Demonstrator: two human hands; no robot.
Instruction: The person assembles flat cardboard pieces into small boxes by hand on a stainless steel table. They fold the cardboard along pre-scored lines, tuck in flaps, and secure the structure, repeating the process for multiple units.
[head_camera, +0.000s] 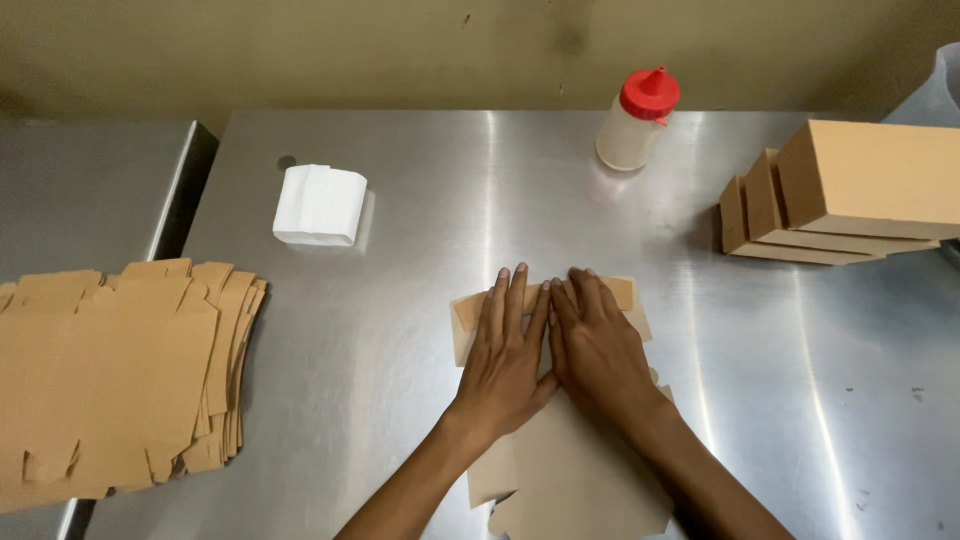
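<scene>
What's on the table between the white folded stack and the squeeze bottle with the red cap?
Nothing: the head view shows only bare steel table between the white stack and the squeeze bottle.

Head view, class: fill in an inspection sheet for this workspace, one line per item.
Surface: steel table, shiny, scuffed.
Job's things: flat brown card blank under both hands; blank stack at left; folded boxes at right.
Clutter: red-capped squeeze bottle; white folded wad.
Grippers: left hand and right hand, palms flat, side by side, pressing the blank's far flap.
Cables: nothing seen.
Surroundings: beige wall; second steel surface at left.
</scene>
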